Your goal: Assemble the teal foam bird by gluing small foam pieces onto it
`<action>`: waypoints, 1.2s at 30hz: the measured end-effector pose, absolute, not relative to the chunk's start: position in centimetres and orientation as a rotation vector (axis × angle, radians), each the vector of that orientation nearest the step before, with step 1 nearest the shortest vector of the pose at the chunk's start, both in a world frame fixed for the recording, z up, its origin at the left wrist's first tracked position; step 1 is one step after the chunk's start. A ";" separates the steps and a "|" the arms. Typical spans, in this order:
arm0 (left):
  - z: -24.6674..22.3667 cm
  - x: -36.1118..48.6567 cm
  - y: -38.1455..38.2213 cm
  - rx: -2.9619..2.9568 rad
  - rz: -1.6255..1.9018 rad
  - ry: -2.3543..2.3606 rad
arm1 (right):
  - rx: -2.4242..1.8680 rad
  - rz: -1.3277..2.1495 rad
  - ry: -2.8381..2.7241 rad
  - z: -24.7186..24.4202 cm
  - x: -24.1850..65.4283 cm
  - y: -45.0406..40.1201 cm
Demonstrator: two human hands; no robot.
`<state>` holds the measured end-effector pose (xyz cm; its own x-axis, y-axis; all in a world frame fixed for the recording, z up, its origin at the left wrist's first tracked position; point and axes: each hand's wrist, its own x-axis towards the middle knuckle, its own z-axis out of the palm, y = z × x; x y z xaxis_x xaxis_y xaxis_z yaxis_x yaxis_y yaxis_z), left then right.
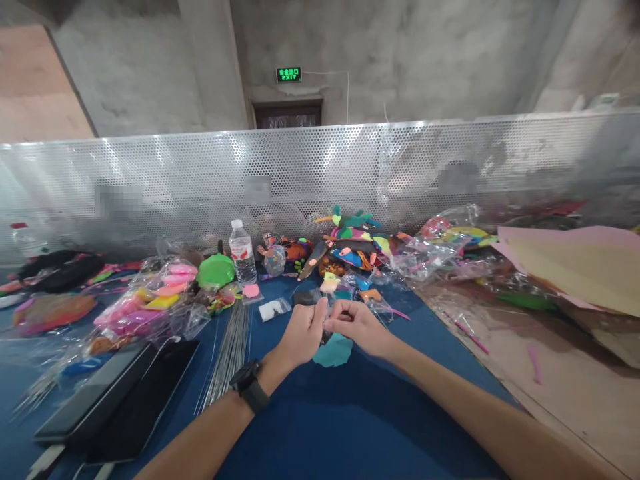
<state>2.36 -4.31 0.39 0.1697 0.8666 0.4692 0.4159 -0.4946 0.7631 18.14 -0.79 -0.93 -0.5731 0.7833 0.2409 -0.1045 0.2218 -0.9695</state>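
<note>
My left hand (304,331) and my right hand (364,328) meet over the middle of the blue tabletop, fingers pinched together. A small dark piece (327,335) shows between the fingertips; its kind is too hidden to tell. Right below them is a flat teal piece with an uneven edge (333,355), partly covered by the hands. Just beyond the fingers sit a small bag of white material (273,309), a pale yellow piece (329,283) and an orange piece (371,295). A dark watch (249,383) is on my left wrist.
A bundle of thin wires (231,353) and two dark phones (143,400) with cables lie left. Behind stand a water bottle (243,253), a green lump (216,271) and a heap of colourful clay figures (350,247). Paper sheets (565,263) rest right; a perforated metal screen (320,163) borders the back.
</note>
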 end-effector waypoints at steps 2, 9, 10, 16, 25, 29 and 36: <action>0.5 2.4 -4.3 2.029 1.288 1.261 | -0.630 1.384 -1.741 -0.6 18.0 -0.8; 1.4 0.9 -3.2 2.027 1.392 1.428 | -0.750 1.088 -1.800 1.2 17.8 -1.7; 1.4 0.7 -3.0 1.997 1.413 1.440 | -0.746 1.082 -1.820 1.2 17.8 -1.8; 1.2 0.3 -2.6 1.993 1.385 1.350 | -0.700 1.127 -1.836 0.7 18.3 -0.9; 1.2 0.7 -3.4 1.863 1.170 1.090 | -0.627 1.125 -1.801 1.0 18.6 -1.0; 1.0 0.8 -3.3 1.787 1.125 1.028 | -0.641 1.140 -1.807 0.9 18.7 -1.2; 1.3 0.9 -3.2 1.827 1.239 1.005 | -0.673 1.085 -1.866 1.3 18.8 -1.3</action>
